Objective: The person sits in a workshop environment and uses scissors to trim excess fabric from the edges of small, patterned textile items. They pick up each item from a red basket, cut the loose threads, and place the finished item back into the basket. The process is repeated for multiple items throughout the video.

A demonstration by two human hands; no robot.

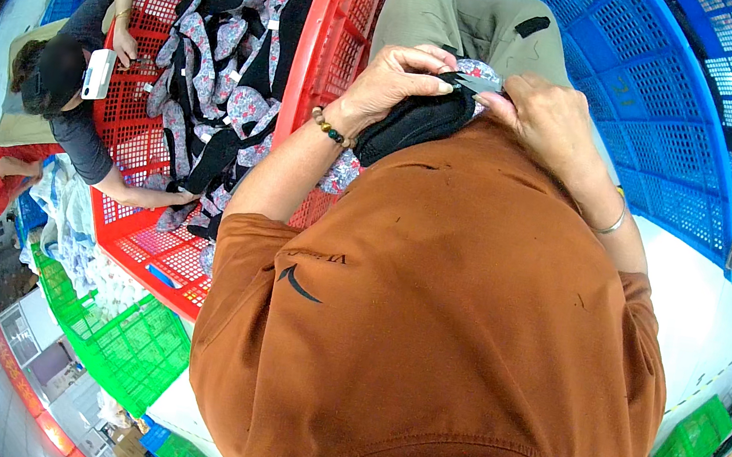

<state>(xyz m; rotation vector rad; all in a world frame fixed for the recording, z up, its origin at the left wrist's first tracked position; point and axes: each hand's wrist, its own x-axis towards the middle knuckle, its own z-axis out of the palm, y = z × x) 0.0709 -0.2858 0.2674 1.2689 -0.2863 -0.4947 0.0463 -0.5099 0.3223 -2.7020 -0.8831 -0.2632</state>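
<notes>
Above my lap, my left hand point(398, 82) is closed, pinching the upper edge of a black, ribbed fabric piece point(413, 126). Part of a grey and red floral fabric shows just behind it. My right hand point(546, 114) is closed around a small pointed metal tool that looks like thread snips point(480, 84). The blades lie against the edge of the black piece, close to my left fingertips. Most of the tool's handle is hidden by my right fingers.
On my left stands a large red plastic basket point(301, 60) heaped with black and floral fabric pieces point(220, 68). Across it, another person point(76, 94) reaches both arms in. Blue crates point(645, 109) stand on my right; a green crate point(129, 350) sits at the lower left.
</notes>
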